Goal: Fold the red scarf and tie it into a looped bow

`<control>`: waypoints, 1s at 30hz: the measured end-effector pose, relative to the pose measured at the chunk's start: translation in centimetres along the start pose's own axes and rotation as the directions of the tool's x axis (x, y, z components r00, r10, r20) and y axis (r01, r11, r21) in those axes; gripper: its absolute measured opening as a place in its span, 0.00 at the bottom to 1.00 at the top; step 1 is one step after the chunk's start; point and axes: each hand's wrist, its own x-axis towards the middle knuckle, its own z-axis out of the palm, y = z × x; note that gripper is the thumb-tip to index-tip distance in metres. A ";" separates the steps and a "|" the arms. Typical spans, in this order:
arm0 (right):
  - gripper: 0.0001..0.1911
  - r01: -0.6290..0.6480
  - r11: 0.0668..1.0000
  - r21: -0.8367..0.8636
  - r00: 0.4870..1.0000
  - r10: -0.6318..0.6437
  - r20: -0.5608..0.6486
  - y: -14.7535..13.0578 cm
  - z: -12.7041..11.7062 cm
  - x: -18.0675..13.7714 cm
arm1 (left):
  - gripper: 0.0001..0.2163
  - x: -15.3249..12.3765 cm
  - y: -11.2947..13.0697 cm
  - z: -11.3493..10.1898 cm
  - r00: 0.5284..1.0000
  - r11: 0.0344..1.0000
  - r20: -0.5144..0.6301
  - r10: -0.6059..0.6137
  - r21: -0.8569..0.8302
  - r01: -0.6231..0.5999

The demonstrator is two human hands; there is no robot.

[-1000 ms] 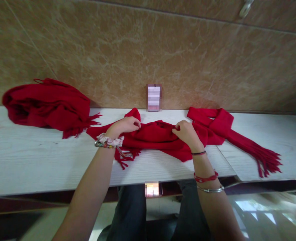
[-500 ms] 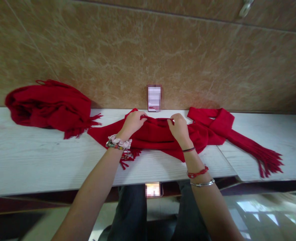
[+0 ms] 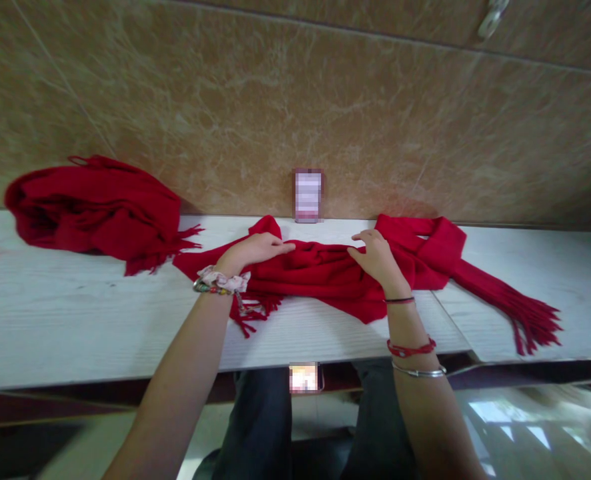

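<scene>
A red fringed scarf [image 3: 320,273] lies bunched in loose folds across the pale bench top in front of me. My left hand [image 3: 259,252] rests over its left half, fingers stretched out and pointing right, with no cloth gripped. At the right half, my right hand [image 3: 379,260] hovers at or just over the far edge, thumb and fingers apart; whether it touches the cloth I cannot tell. Further right is a looped red length [image 3: 438,247] ending in a long fringe [image 3: 530,313]; it seems to run on from the bunched cloth.
Another red fringed cloth [image 3: 95,213] sits in a heap at the left against the brown marbled wall [image 3: 255,100]. A blurred-out phone-like object [image 3: 308,195] leans on the wall. A lit screen [image 3: 304,378] shows below the front edge of the bench top [image 3: 100,320].
Both hands have let go of the scarf's far edge and opened. My left hand has shifted slightly left and my right hand to the right. The cloth between them has sagged slightly.
</scene>
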 end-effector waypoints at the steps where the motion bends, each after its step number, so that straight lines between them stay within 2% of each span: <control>1: 0.13 0.029 0.999 0.035 0.999 -0.028 -0.027 -0.4 0.0 0.1 | 0.19 0.1 0.1 0.0 0.996 0.999 -0.081 -0.022 -0.032 0.019; 3: 0.13 0.077 0.995 0.070 0.995 -0.072 -0.068 -1.5 0.1 0.2 | 0.18 0.1 0.6 0.2 0.981 0.998 -0.191 -0.035 -0.055 0.025; 4: 0.13 0.096 0.993 0.063 0.993 -0.092 -0.074 -2.0 0.3 0.2 | 0.16 0.1 1.0 0.4 0.982 0.999 -0.189 -0.005 -0.050 -0.004; 7: 0.10 0.145 0.989 -0.008 0.989 -0.145 -0.011 -3.3 1.1 0.0 | 0.12 0.1 2.3 1.5 0.992 0.991 -0.055 0.113 -0.063 -0.116; 9: 0.08 0.162 0.986 -0.043 0.985 -0.160 0.059 -3.7 1.5 -0.2 | 0.10 0.2 2.9 2.2 0.990 0.984 0.007 0.143 -0.105 -0.142; 11: 0.08 0.167 0.985 -0.036 0.983 -0.164 0.084 -3.8 1.8 -0.1 | 0.09 0.3 3.1 2.6 0.988 0.980 0.020 0.151 -0.136 -0.147; 14: 0.08 0.154 0.987 0.039 0.988 -0.154 0.013 -3.4 1.9 0.2 | 0.08 0.4 3.2 2.4 0.986 0.976 -0.021 0.165 -0.137 -0.166; 17: 0.07 0.103 0.986 0.133 0.987 -0.085 -0.133 -2.9 1.6 0.6 | 0.08 0.2 2.9 1.6 0.978 0.988 -0.158 0.139 -0.045 -0.147; 19: 0.07 0.035 0.983 0.179 0.965 0.013 -0.262 -2.3 1.1 0.9 | 0.10 0.0 2.5 1.0 0.948 0.997 -0.310 0.070 0.053 -0.056; 22: 0.08 -0.093 0.968 0.231 0.878 0.189 -0.440 -0.9 0.2 1.3 | 0.12 -0.3 1.5 0.1 0.839 0.977 -0.537 -0.083 0.124 0.176; 24: 0.08 -0.156 0.960 0.233 0.850 0.250 -0.463 0.1 -0.2 1.4 | 0.12 -0.5 0.9 -0.3 0.783 0.951 -0.600 -0.164 0.116 0.287; 25: 0.08 -0.179 0.961 0.212 0.868 0.256 -0.426 0.6 -0.2 1.3 | 0.12 -0.5 0.6 -0.4 0.786 0.945 -0.590 -0.183 0.114 0.306; 26: 0.08 -0.195 0.965 0.175 0.902 0.246 -0.354 1.0 -0.2 1.1 | 0.11 -0.5 0.4 -0.5 0.817 0.949 -0.546 -0.187 0.115 0.294; 28: 0.07 -0.188 0.979 0.080 0.967 0.199 -0.162 1.7 0.1 0.7 | 0.10 -0.3 0.1 -0.5 0.913 0.976 -0.380 -0.145 0.095 0.195; 30: 0.06 -0.127 0.992 0.026 0.991 0.128 -0.047 2.0 0.2 0.5 | 0.11 -0.1 0.0 -0.5 0.972 0.995 -0.217 -0.093 0.026 0.101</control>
